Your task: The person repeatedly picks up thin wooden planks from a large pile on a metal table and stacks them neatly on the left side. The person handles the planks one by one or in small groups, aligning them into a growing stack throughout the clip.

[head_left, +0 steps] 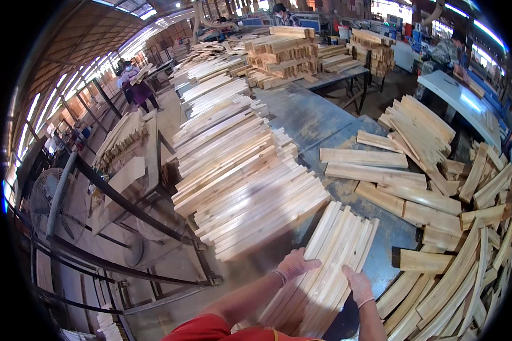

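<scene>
Passage: sawdust-strewn metal tabletop point(318, 117), middle. Obstructions: gripped slat bundle point(337, 245), near; wooden slat row point(250, 184), left; loose boards point(375, 175), right; stacked lumber point(283, 55), far end.

Left hand point(295, 265), right hand point(359, 286) (thumbs inward)

One head-worn fisheye looks down and forward over the nearby worktable point(307, 111).

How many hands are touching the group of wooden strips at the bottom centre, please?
2: the left hand is at the left side of the wooden strips, the right hand at their right side. No others show there.
</scene>
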Motion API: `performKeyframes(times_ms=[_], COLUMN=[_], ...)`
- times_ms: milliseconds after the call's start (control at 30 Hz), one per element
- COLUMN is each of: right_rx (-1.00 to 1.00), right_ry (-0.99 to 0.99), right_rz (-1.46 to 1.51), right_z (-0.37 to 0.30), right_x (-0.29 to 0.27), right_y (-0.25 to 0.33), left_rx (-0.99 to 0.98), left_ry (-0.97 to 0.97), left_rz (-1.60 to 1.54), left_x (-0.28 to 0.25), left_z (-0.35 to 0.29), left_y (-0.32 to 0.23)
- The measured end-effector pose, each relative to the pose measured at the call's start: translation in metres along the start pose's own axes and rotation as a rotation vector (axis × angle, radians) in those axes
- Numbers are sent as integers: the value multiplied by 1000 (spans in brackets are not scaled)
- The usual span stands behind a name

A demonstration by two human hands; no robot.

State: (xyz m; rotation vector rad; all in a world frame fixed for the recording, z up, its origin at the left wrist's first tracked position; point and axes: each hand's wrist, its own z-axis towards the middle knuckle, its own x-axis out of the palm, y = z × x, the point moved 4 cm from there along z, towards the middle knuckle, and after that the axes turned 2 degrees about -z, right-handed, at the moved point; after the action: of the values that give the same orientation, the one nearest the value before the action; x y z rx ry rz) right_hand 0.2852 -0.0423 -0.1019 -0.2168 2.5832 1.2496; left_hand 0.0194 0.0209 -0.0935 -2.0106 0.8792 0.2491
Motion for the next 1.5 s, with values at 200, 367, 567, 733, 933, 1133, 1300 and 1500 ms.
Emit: performKeyframes(times_ms=[200,367,567,733,933,1133,1300,1500], right_rx=[-407,-853,-949,-536,-500,-363,-34,-92], right_ry=[-237,-442,-1004,-147,-125,-143,-67,-7], right_rz=[591,550,-289,787,-690,-419,320,268], right_z=[-34,-135,-140,-104,-141,-111,-111,-108], right_x=[-55,-124,-112,39,133,115,105,147], right_y=[27,126,38,-78,-65,-65,-40,18], left_rx=[419,898,1133,840,1001,746,580,-51], left_ry=[-188,-340,-331,-40,-149,45,-41,-65], left_rz=[81,-45,62,604,545,878,509,-260], left_x=[-35,-108,-93,-68,-68,-95,-141,-128], left_z=[-53,-145,-120,-73,-45,-61,-150,-137], left_y=[-122,-224,-167,10,117,142,155,316])
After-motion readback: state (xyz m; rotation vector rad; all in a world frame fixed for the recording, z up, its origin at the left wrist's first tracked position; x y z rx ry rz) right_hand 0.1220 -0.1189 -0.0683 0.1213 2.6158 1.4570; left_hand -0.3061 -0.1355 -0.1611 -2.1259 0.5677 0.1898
